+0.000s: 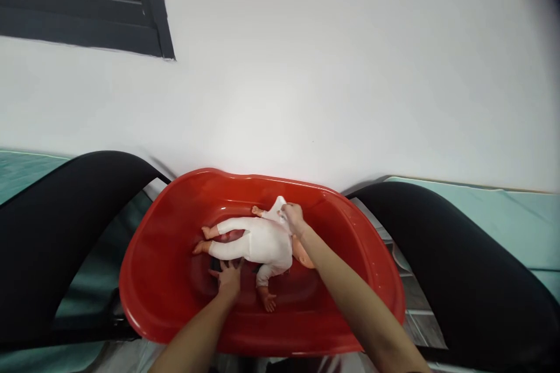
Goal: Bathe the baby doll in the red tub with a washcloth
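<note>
A red plastic baby tub [166,280] fills the lower middle of the view, w/ a white wall behind it. Inside the tub lies a baby doll [258,242] in a white one-piece suit, stretched across the tub's middle: bare feet toward the tub's left end, head toward the right end & mostly hidden behind the person's right forearm. The right hand [292,217] is at the doll's shoulder, near the tub's far wall; its grip is pinched on a fold of the white suit [276,207], lifted a bit off the doll. The left hand [229,278] lies on the tub floor at the near side of the doll's torso, fingers spread & flat, grasping nothing, fingertips touching or just under the doll's side; can't tell which. One bare doll arm sticks out toward the tub's near rim. Dark curved shapes [459,268] flank the tub left & right; teal surface [516,221] shows beyond them.
</note>
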Demonstrator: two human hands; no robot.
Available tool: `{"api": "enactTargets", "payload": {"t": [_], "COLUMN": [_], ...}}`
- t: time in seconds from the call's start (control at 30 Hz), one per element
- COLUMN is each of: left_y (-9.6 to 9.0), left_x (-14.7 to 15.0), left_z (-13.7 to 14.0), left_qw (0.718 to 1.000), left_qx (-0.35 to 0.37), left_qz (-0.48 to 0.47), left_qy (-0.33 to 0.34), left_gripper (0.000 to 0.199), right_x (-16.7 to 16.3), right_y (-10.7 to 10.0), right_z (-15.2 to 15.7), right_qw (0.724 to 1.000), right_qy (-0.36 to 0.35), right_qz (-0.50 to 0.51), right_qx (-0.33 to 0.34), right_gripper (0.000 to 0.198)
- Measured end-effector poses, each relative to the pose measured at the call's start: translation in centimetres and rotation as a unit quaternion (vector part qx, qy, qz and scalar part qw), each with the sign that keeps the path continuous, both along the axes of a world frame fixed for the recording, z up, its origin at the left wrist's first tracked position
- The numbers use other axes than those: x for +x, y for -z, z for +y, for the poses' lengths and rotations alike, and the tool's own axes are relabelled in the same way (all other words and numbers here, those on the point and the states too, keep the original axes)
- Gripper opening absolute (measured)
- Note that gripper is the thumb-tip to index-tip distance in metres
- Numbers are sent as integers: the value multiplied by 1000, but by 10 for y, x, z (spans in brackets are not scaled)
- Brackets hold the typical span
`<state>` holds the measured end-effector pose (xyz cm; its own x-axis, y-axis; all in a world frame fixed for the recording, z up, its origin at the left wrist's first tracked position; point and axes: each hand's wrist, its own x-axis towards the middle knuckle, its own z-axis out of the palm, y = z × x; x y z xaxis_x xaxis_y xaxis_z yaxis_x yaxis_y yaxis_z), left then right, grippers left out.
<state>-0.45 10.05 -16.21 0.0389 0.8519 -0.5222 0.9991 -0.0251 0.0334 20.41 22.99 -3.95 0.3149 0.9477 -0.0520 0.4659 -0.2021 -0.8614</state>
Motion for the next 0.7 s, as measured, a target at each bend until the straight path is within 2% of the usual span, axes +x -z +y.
{"api": "enactTargets", "payload": {"t": [0.07,0.17,0.3,0.43,0.57,0.7], "left_y": [2,2,-7,-15,-15,-17], "left_x": [0,-2,-6,-6,-4,-5], "left_z": [1,2,4,7,10,10], "left_qw": [1000,1000,1000,999,999,999], "left_qx": [7,-9,-29,-41,-42,-44], "left_qz": [4,7,0,-5,2,13], "left_qy": [4,0,1,11,1,5], "left_gripper": [83,82,89,98,94,88], "right_x": [19,12,-38,-86,-102,-86], "right_y": [0,18,52,73,76,69], "right_z": [7,16,33,45,51,50], "right_qw": [998,986,971,955,952,962], "right_qy": [9,-20,-90,-168,-206,-210], "right_qz": [-57,-156,-207,-233,-215,-167], "right_qx": [-14,-53,-78,-74,-79,-56], "right_gripper": [38,36,28,33,41,42]}}
